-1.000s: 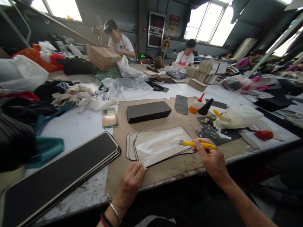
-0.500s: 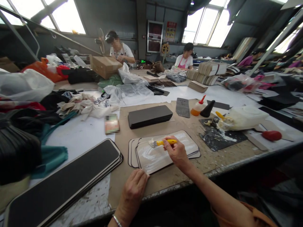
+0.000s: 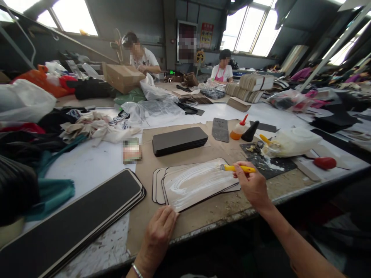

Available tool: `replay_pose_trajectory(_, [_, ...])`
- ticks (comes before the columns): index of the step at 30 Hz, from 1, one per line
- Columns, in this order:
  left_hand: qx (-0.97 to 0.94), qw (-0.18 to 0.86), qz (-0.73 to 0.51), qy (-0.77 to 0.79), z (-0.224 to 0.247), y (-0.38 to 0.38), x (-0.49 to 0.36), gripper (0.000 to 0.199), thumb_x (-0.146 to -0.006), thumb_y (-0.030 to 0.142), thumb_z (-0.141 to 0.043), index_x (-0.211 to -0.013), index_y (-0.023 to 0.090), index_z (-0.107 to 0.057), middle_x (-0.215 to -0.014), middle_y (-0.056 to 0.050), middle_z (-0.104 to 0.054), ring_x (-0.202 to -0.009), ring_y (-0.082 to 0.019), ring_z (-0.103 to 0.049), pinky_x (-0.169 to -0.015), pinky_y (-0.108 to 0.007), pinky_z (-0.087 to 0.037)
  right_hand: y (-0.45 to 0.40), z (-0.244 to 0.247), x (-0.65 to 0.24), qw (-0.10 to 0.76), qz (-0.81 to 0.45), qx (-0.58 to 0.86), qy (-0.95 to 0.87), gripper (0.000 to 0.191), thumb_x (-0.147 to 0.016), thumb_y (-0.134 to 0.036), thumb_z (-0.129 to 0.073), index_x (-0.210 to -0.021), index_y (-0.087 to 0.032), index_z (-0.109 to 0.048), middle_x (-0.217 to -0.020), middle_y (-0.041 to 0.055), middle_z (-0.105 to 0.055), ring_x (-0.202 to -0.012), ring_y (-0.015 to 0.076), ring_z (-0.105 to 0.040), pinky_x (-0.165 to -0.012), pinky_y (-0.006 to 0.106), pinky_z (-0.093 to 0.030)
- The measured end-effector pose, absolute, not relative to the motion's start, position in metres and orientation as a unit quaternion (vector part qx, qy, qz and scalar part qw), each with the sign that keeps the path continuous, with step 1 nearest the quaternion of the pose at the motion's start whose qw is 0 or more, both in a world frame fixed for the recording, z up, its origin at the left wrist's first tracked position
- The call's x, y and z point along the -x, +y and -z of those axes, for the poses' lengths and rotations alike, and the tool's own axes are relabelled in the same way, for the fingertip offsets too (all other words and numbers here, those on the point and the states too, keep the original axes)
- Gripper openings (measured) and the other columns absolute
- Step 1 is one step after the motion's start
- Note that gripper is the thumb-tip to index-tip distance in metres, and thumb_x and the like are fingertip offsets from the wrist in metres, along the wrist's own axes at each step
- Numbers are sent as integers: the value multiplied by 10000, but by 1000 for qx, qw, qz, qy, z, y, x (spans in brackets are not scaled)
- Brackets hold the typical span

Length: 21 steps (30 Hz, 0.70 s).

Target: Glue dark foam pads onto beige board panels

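My right hand (image 3: 251, 184) grips a yellow-handled glue brush (image 3: 241, 168). Its bristles touch the upper right of a beige panel (image 3: 188, 183) with rounded corners and a dark edge, streaked with wet white glue. Under it, more such panels (image 3: 158, 189) stick out at the left. At the panel's near-left corner my left hand (image 3: 162, 227) is closed, fingertips pinching or pressing the edge; the thumb is hidden. Behind lies a stack of dark grey panels (image 3: 180, 139). To the right, a cut-open white jug (image 3: 295, 143) with glue rests by a glue-smeared black board (image 3: 278, 166).
Long black panels (image 3: 78, 224) are stacked at the left. An orange-filled bottle with a red nozzle (image 3: 239, 128), a black cone (image 3: 251, 131) and a red-handled tool (image 3: 324, 162) lie to the right. Fabric scraps and bags crowd the far left. Two people work across the table.
My right hand has moved right with the brush, from the panel's middle to its right part. White streaks now reach further right. My left hand stays at the corner; the view has shifted slightly.
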<state>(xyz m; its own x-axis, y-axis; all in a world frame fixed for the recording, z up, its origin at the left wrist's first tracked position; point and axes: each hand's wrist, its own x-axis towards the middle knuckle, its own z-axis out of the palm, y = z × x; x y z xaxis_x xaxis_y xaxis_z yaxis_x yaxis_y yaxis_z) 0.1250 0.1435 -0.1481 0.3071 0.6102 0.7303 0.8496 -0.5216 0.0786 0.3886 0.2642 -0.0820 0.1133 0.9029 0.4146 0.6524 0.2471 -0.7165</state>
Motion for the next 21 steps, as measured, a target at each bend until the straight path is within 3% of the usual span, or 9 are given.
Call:
replay_pose_trajectory(4, [794, 161, 356, -465, 149, 144, -126, 176, -866, 83, -446, -857, 115, -619, -778, -62, -653, -770, -152, -608, -745, -276, -550, 227, 85, -319, 447, -334, 479, -677, 278, -864, -440, -487, -904, -182, -580, -829, 56, -615, -626, 153, -617, -577, 272, -521])
replay_pose_trajectory(8, [792, 160, 365, -461, 150, 144, -126, 187, -875, 92, -431, -867, 129, -614, -784, -59, -649, -779, -152, -610, -743, -282, -548, 213, 92, -283, 417, -402, 399, -711, 240, -879, -385, -477, -875, -176, -595, -851, 55, -615, -666, 141, -617, -592, 251, -516])
replay_pose_trajectory(11, [794, 152, 365, -461, 152, 143, -125, 183, -876, 93, -431, -885, 127, -611, -797, -65, -654, -791, -159, -614, -753, -296, -550, 230, 97, -311, 428, -367, 452, -691, 286, -852, -441, -505, -872, -169, -592, -830, 59, -629, -607, 141, -619, -552, 257, -518])
replay_pose_trajectory(16, [799, 161, 354, -458, 155, 141, -122, 200, -879, 88, -420, -927, 129, -610, -841, -76, -668, -825, -170, -624, -767, -317, -557, 274, 97, -404, 451, -178, 615, -622, 489, -770, -630, -500, -857, -157, -589, -757, 75, -647, -582, 189, -641, -568, 308, -520])
replay_pose_trajectory(21, [784, 159, 373, -470, 151, 142, -122, 190, -881, 90, -424, -919, 117, -608, -823, -72, -665, -811, -162, -618, -760, -299, -558, 277, 86, -433, 430, -102, 630, -638, 474, -788, -623, -483, -854, -167, -592, -757, 80, -657, -606, 195, -645, -609, 320, -521])
